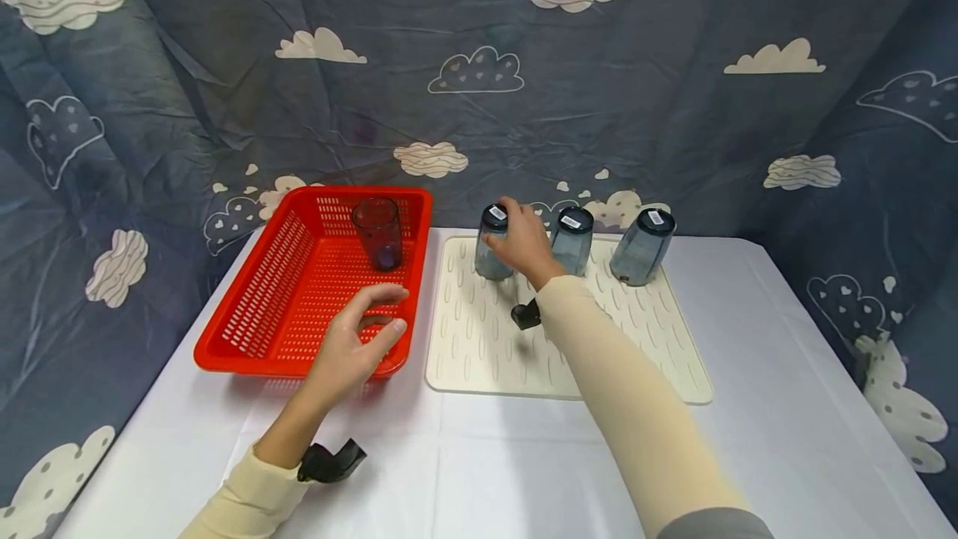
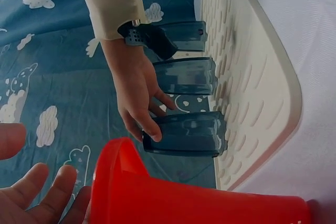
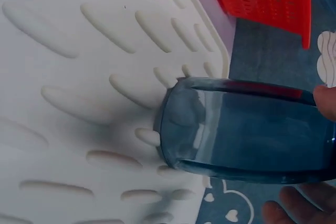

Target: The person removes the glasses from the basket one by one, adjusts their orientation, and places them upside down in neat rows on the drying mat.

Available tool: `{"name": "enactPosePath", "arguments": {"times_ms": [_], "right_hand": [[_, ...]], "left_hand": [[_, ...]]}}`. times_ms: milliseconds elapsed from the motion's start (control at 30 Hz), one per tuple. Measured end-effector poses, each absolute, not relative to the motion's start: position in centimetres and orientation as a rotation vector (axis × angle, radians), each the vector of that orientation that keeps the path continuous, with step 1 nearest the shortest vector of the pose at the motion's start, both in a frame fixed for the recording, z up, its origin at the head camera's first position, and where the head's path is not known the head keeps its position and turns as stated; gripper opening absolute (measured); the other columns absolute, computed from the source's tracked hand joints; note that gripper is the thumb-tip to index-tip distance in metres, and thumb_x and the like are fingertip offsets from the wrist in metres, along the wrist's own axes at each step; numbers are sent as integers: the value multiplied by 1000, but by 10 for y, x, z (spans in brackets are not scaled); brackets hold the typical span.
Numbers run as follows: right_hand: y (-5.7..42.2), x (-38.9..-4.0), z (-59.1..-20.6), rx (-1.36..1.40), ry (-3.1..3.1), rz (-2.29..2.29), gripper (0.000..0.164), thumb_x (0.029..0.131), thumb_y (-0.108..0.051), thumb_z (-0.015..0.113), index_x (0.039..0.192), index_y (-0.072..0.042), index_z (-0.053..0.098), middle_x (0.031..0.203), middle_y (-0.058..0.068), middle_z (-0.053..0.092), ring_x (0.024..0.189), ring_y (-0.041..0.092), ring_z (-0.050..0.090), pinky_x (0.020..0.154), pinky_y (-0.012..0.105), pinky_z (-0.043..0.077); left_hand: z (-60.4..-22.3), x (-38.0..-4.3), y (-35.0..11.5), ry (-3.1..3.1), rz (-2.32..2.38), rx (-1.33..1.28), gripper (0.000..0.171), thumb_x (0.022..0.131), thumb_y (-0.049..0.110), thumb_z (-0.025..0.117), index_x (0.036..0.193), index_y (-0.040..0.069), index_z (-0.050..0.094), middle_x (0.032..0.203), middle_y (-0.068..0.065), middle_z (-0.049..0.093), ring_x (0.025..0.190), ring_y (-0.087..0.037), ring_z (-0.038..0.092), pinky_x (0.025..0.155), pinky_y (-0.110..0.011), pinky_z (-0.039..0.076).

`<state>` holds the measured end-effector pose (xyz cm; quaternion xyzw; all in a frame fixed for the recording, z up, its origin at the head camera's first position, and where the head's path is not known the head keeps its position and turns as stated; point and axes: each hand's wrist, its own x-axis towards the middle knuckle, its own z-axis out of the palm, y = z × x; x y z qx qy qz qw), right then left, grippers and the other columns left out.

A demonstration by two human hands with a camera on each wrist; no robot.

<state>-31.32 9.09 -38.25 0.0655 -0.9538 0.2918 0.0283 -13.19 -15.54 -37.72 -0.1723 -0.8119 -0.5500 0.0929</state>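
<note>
My right hand (image 1: 525,241) is at the leftmost upside-down blue glass (image 1: 492,256) on the cream drying mat (image 1: 471,356). Its thumb and fingers are around the glass's raised base; in the right wrist view the thumb (image 3: 326,102) lies at one side and the fingertips at the other. The rim of this glass (image 3: 236,129) is down at the mat. My left hand (image 1: 359,339) hovers over the near right corner of the red basket (image 1: 299,368), fingers loosely bent and holding nothing. Another glass (image 1: 378,235) stands inside the basket at the back.
Two more upside-down glasses, a middle one (image 1: 572,241) and a right one (image 1: 643,248), stand along the mat's back edge. The white-covered table (image 1: 778,406) extends right and front. A dark cloud-patterned cloth (image 1: 674,140) hangs behind and at both sides.
</note>
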Motion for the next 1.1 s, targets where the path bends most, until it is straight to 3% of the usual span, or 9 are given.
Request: {"name": "enactPosePath", "arguments": {"times_ms": [333, 700, 900, 1100], "right_hand": [[93, -301, -376, 294, -2893, 813, 66, 96, -37, 64, 152, -15, 36, 155, 16, 36, 141, 35, 37, 114, 52, 38], [116, -274, -356, 509, -2708, 872, 44, 95, -25, 65, 131, -1, 53, 135, 19, 52, 130, 38, 45, 112, 52, 35], [144, -245, -345, 534, -2726, 946, 32, 96, -22, 64, 120, -1, 59, 124, 18, 59, 121, 36, 52, 103, 54, 41], [159, -215, -349, 493, -2834, 1113, 29, 97, -22, 62, 119, -5, 58, 124, 15, 60, 118, 33, 58, 101, 50, 49]], "left_hand": [[-375, -132, -154, -2421, -1607, -508, 40, 92, 7, 67, 130, 5, 56, 130, -13, 62, 117, -34, 58, 94, -16, 51], [-371, -134, -154, -2432, -1592, -546, 40, 93, 8, 66, 131, 6, 55, 131, -12, 61, 118, -36, 60, 96, -23, 53], [-364, -132, -160, -2452, -1577, -554, 39, 93, 8, 66, 130, 8, 56, 131, -10, 62, 117, -31, 61, 96, -24, 54], [-351, -127, -167, -2500, -1480, -584, 40, 92, 10, 68, 131, 11, 58, 131, -8, 62, 121, -23, 58, 100, -33, 53]]}}
